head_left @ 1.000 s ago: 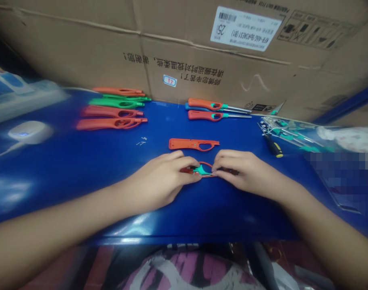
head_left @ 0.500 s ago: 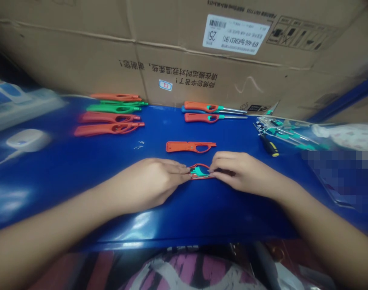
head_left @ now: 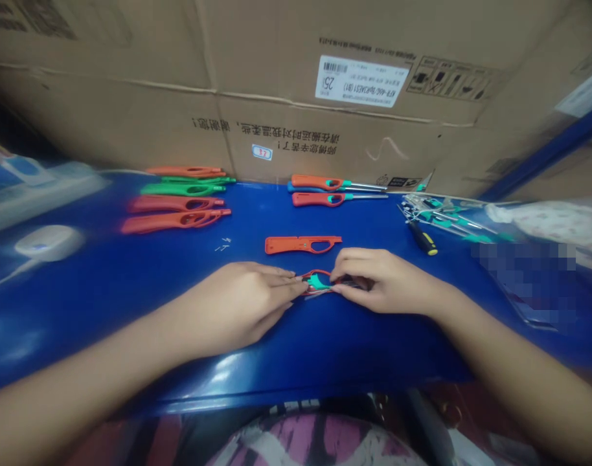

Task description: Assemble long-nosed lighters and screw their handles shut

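An orange-red lighter handle half (head_left: 319, 272) lies between my hands, with a teal trigger (head_left: 318, 281) set in its loop. My left hand (head_left: 252, 294) is closed over the rear of this half, hiding most of it. At the front end, my right hand (head_left: 381, 278) pinches with thumb and fingers; the fingers cover what they grip there. A thin pale strand, perhaps a wire, runs along the near edge of the half towards the right fingertips. Just beyond lies a separate orange handle half (head_left: 289, 245), inner side up.
Red, orange and green handle shells (head_left: 184, 189) lie at the back left, with small screws (head_left: 223, 244) nearby. Assembled lighters (head_left: 315, 199) rest before the cardboard box (head_left: 145, 129). Back right are metal-tube parts (head_left: 446, 217) and a black-yellow screwdriver (head_left: 423, 239). A white device (head_left: 48, 241) stands left.
The view has tilted up slightly. My right fingers have shifted a little over the front of the handle half, and the pale strand now shows outside its near edge.
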Demonstrator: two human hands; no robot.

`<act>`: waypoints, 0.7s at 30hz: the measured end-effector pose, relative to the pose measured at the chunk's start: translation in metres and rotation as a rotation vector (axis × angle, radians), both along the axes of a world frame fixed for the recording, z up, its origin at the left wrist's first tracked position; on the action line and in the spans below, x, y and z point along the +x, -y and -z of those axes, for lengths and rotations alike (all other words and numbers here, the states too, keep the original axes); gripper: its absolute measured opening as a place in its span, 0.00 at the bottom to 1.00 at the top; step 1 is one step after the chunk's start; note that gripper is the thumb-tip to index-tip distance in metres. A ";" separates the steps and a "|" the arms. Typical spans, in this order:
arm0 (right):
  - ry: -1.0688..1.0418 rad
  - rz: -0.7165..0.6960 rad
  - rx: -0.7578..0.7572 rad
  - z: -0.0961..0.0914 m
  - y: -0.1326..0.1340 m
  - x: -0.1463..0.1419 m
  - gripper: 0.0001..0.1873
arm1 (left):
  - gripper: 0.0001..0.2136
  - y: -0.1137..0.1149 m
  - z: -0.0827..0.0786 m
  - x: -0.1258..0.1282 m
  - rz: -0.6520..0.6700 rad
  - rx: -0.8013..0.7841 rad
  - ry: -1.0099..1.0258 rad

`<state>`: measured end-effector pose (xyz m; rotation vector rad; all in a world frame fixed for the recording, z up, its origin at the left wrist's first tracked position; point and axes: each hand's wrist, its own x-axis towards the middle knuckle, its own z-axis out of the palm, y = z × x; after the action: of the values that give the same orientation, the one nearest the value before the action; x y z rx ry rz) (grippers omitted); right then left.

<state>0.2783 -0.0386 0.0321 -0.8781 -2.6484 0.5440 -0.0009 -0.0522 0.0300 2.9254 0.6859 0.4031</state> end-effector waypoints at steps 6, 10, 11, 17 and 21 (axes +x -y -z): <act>-0.049 0.043 0.141 -0.001 0.000 0.001 0.09 | 0.13 0.001 0.000 0.004 -0.057 -0.002 0.124; -0.101 0.266 0.261 -0.005 -0.010 0.014 0.14 | 0.11 0.000 -0.003 0.005 -0.081 0.009 0.180; -0.076 0.316 0.293 -0.006 -0.014 0.019 0.13 | 0.11 0.000 -0.004 0.005 -0.078 0.009 0.187; 0.120 0.660 0.443 -0.008 -0.045 0.055 0.05 | 0.11 0.002 -0.002 0.008 -0.072 -0.031 0.163; 0.107 0.934 0.423 -0.015 -0.074 0.089 0.12 | 0.12 0.004 -0.003 0.009 -0.060 -0.032 0.156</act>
<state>0.3675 0.0355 0.0474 -1.8079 -1.9574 -0.2853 0.0077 -0.0564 0.0326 2.8117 0.7513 0.6130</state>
